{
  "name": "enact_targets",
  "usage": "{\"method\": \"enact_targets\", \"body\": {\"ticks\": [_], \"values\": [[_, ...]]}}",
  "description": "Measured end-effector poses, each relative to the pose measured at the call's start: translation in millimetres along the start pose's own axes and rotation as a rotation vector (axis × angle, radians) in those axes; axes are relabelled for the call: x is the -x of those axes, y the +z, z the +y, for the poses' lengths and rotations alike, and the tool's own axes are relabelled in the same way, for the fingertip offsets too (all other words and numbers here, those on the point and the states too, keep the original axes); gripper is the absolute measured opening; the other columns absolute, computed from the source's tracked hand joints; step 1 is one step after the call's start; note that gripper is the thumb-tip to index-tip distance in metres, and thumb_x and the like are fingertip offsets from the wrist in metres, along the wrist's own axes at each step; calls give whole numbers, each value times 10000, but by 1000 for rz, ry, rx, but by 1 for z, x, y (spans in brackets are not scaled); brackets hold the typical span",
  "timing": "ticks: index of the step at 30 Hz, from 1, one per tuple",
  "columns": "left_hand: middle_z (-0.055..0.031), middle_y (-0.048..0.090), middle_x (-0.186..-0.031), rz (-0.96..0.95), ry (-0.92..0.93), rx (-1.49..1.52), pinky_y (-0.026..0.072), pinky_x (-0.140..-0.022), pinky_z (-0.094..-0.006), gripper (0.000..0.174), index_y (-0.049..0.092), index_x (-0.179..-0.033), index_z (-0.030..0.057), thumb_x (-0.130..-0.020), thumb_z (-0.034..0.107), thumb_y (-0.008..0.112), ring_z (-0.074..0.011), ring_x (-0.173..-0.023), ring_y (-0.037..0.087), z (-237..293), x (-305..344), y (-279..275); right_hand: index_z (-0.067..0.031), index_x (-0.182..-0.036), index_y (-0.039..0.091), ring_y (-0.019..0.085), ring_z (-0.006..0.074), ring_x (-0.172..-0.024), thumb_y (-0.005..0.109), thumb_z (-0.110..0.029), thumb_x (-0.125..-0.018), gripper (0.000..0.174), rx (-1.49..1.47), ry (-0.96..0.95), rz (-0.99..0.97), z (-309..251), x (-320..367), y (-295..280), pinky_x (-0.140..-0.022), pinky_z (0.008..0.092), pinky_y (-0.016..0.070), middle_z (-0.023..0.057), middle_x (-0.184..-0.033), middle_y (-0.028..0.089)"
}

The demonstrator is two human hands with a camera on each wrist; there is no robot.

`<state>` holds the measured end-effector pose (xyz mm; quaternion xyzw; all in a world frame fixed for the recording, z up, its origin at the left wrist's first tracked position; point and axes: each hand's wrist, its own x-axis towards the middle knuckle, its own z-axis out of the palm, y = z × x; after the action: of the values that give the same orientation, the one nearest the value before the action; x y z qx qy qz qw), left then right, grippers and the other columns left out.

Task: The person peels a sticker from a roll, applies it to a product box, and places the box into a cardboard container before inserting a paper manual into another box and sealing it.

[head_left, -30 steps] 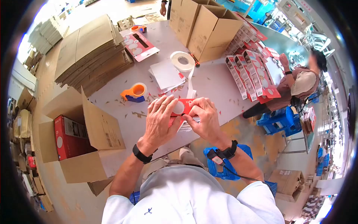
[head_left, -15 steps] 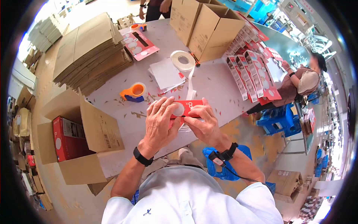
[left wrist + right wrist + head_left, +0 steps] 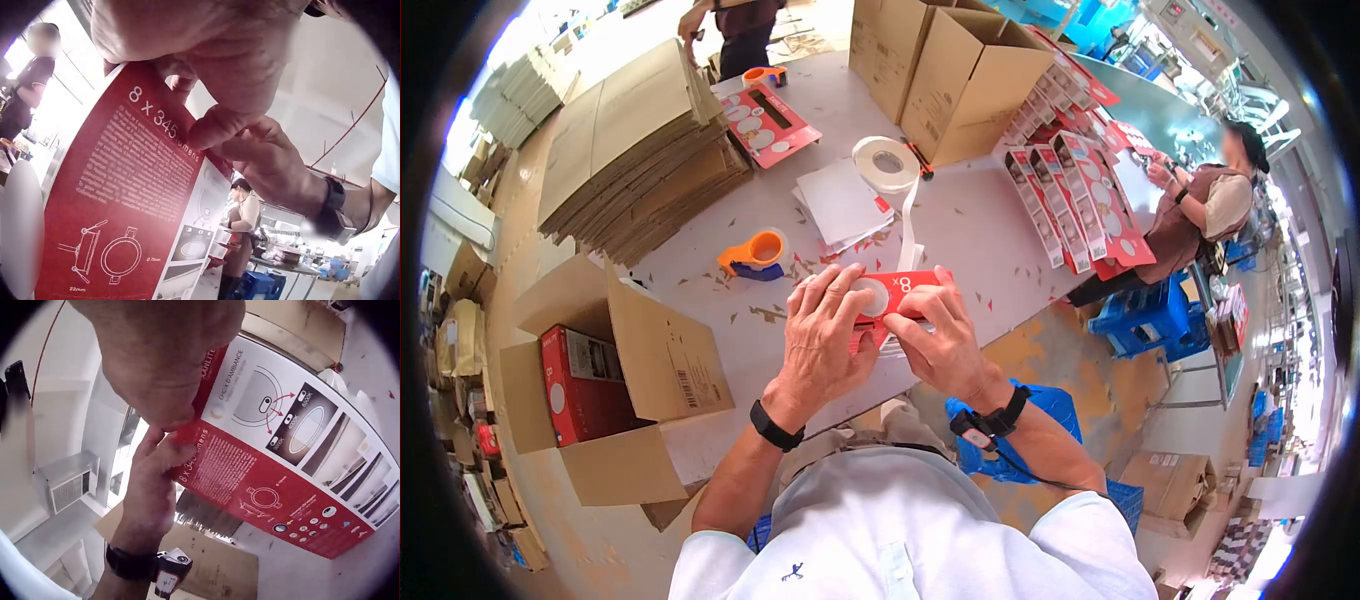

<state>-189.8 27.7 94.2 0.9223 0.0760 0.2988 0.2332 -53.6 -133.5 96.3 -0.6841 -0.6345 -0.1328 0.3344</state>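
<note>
A red printed box (image 3: 910,283) stands at the table's near edge in the head view, between both hands. My left hand (image 3: 825,330) grips its left end, fingers over the top and thumb near the middle. My right hand (image 3: 940,335) pinches the near top edge with curled fingers and thumb. Printed text and drawings cover the box's red side (image 3: 112,200) in the left wrist view. Both hands meet at the box's top edge in the right wrist view, where its side (image 3: 250,469) shows diagrams. A white strip from a roll (image 3: 887,164) ends just behind the box.
Flattened cartons (image 3: 630,150) are stacked at the left. An open carton (image 3: 675,350) holding a red box stands at the near left. An orange tape dispenser (image 3: 757,251) and white sheets (image 3: 843,205) lie behind the hands. Printed boxes (image 3: 1090,200) stand at the right, near another person (image 3: 1215,205).
The hands stay on the box, while the right fingers have shifted slightly along its edge. Across the table, a person has moved leftward. The person at the right has changed arm position.
</note>
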Motion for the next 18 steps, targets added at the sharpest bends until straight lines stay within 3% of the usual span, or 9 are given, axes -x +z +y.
{"method": "enact_targets", "body": {"ticks": [7, 10, 13, 14, 18], "values": [[-161, 602, -1437, 14, 0, -22, 365, -1140, -532, 447, 641, -1140, 91, -704, 120, 737, -364, -1352, 521, 4, 3, 2, -72, -1022, 720, 598, 269, -1002, 749, -24, -789, 240, -13, -4, -12, -4, -6, -3, -1081, 674, 421, 59, -1020, 566], [-158, 608, -1426, 27, 11, -23, 366, -1135, -525, 443, 644, -1131, 93, -703, 132, 750, -360, -1349, 522, 6, 3, 2, -81, -1079, 705, 610, 289, -1072, 763, -46, -796, 290, -38, 43, -13, -2, -2, 0, -1076, 658, 413, 66, -1075, 600], [-148, 610, -1424, 41, 30, -34, 367, -1131, -510, 467, 648, -1137, 98, -711, 196, 811, -356, -1353, 520, 7, 7, 3, -96, -1175, 668, 594, 333, -1201, 795, -98, -792, 404, -224, 108, -72, 2, -12, -16, -1120, 639, 379, 93, -1205, 628], [-145, 608, -1433, 41, 31, -38, 367, -1132, -507, 488, 648, -1151, 99, -711, 214, 827, -355, -1360, 519, 7, 7, 3, -122, -1296, 618, 546, 361, -1314, 827, -167, -781, 558, -225, 110, -114, 6, -14, -23, -1156, 598, 355, 123, -1338, 616], [-114, 662, -1323, 56, 52, -35, 421, -1060, -505, 400, 667, -1050, 100, -727, 249, 849, -333, -1246, 589, 10, 6, 6, -132, -1369, 592, 540, 360, -1315, 855, -250, -763, 671, -7, 125, -276, 4, -25, -46, -1134, 563, 387, 151, -1370, 603]]}}
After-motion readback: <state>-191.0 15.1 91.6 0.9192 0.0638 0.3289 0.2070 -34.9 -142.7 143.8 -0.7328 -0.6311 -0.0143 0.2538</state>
